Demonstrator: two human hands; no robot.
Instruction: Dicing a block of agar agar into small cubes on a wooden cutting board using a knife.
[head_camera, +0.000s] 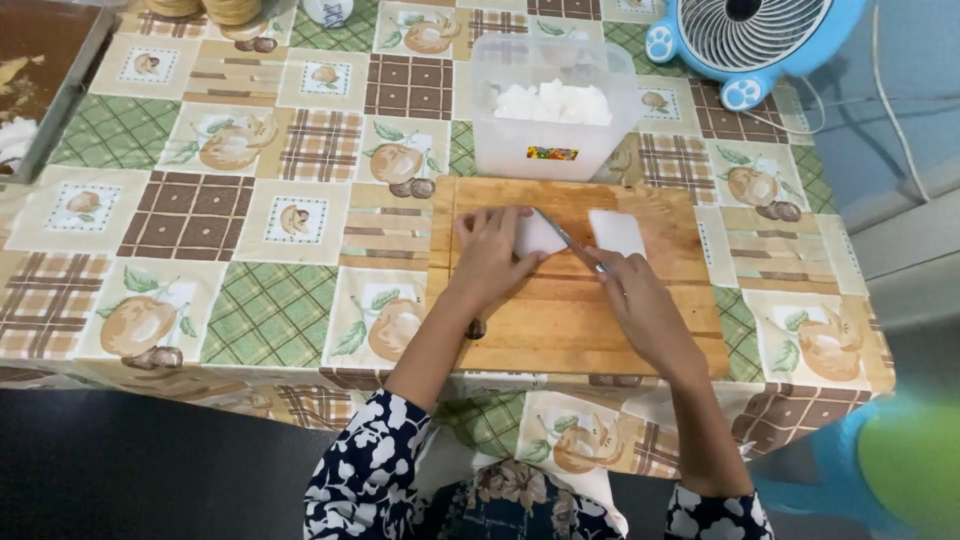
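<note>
Close in, my left hand (487, 252) presses a white block (538, 236) flat on the board (580, 320), while my right hand (640, 300) grips a knife (570, 240) against it. Second block (616, 233) beside; beyond, the tub (553, 105) holds white cubes (553, 101).

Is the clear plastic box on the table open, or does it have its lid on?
Open. The clear plastic box shows no lid on top, and white chunks sit piled inside, filling only its lower part.
</note>
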